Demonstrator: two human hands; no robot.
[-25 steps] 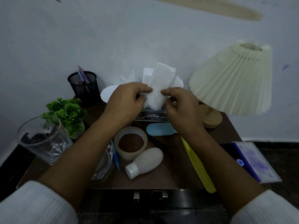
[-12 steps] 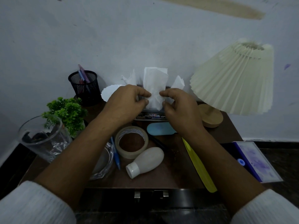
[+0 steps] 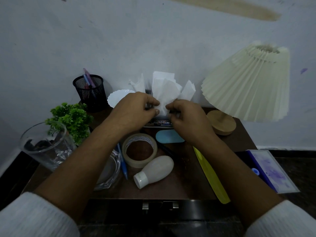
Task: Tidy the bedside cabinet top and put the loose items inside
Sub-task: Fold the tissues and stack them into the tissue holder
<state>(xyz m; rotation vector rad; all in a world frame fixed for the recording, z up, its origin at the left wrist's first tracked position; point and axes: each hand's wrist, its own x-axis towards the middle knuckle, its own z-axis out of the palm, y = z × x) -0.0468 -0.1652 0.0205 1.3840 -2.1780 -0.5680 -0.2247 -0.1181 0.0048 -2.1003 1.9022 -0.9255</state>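
1. Both hands sit mid-frame: left hand (image 3: 135, 108) and right hand (image 3: 189, 117) each pinch the tissue (image 3: 164, 93) sticking up from the box (image 3: 160, 123).
2. I'd tuck it down gently, keeping the folds together, so it doesn't tear.
3. Tape (image 3: 139, 152) and bottle (image 3: 154, 170) lie lower centre on the cabinet top (image 3: 184, 182), not yet put away.
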